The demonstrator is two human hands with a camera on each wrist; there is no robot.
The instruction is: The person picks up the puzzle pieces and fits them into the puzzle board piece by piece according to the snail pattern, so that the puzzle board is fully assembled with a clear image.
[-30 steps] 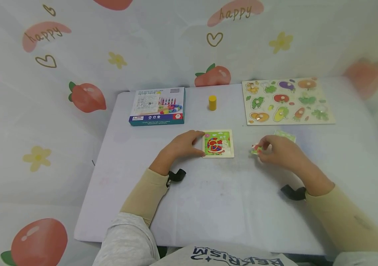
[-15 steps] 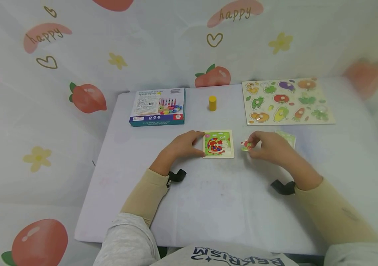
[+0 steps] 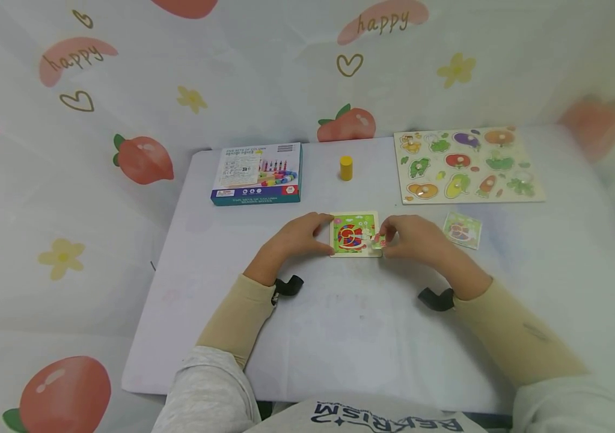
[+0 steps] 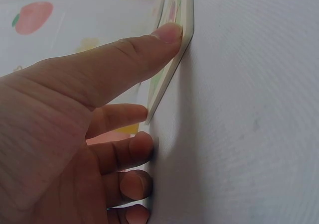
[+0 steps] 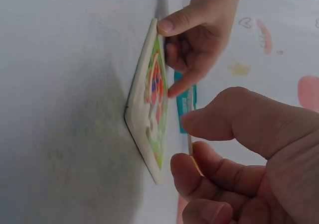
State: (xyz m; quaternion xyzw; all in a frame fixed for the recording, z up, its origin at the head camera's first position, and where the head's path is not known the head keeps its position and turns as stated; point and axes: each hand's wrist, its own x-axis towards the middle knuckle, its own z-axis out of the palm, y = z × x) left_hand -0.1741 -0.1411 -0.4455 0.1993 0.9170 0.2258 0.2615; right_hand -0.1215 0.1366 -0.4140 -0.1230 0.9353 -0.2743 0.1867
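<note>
A small square wooden jigsaw puzzle board (image 3: 353, 255) with a red snail picture lies flat on the table. My left hand (image 3: 297, 237) holds its left side, thumb at the near corner and forefinger at the far one; the left wrist view shows the thumb (image 4: 134, 55) over the rim. Between thumb and fingertips, my right hand (image 3: 418, 240) pinches a small red and green puzzle piece (image 3: 377, 242) over the board's right side. In the right wrist view only the thin edge of the piece shows. Pale, bare tray shows at the picture's lower right.
Just right of my right hand lies a small picture card (image 3: 463, 230). A vegetable peg puzzle (image 3: 472, 165) sits at the back right, a yellow cylinder (image 3: 345, 168) at the back middle, and a bead-set box (image 3: 255, 174) at the back left.
My right hand has carried the puzzle piece leftward, from beside the card to over the board's right side. The card is now uncovered. My left hand has stayed on the board.
</note>
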